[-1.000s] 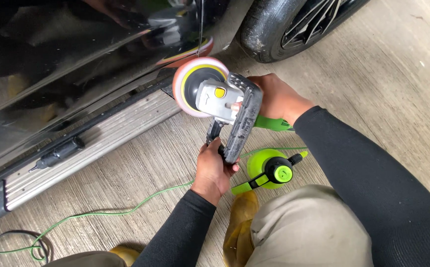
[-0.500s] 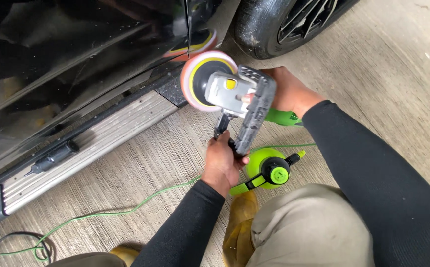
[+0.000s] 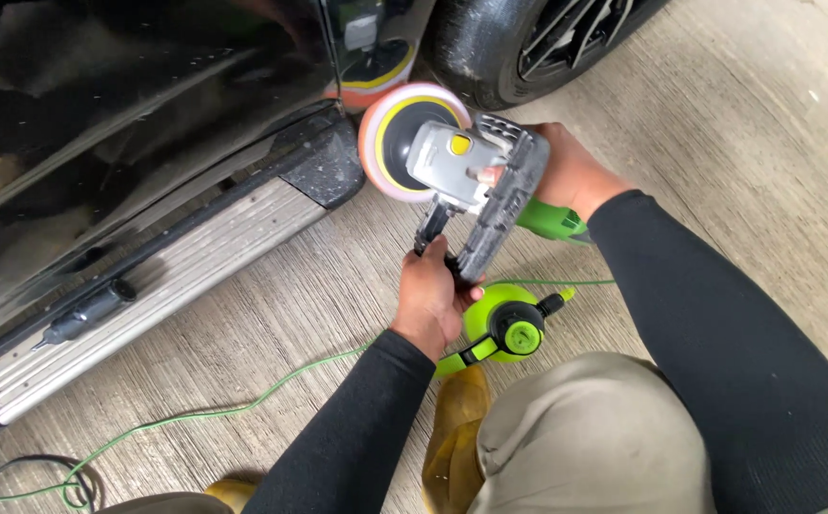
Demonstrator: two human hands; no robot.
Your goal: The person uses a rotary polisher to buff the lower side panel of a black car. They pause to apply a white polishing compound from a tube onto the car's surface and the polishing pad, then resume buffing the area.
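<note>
Two hands hold one polishing machine (image 3: 476,181) in the head view, above the concrete floor (image 3: 738,124) and just beside the black car door (image 3: 128,105). The left hand (image 3: 430,295) is wrapped around the black side handle (image 3: 430,228) of the machine, fingers pressed together on it. The right hand (image 3: 571,171) is closed around the green rear grip (image 3: 549,219) — its fingers are hidden behind the grey body, so only the back of the hand shows. The round pad (image 3: 397,143), pink at the rim with a yellow ring, is tilted toward the camera and stands near the lower corner of the door, close to the metal side step (image 3: 157,286); I cannot tell if it touches the car. A green spray bottle (image 3: 507,324) stands on the floor just under the left hand. A thin green cable (image 3: 242,405) runs over the floor to the left — well apart from the tyre (image 3: 490,48).
</note>
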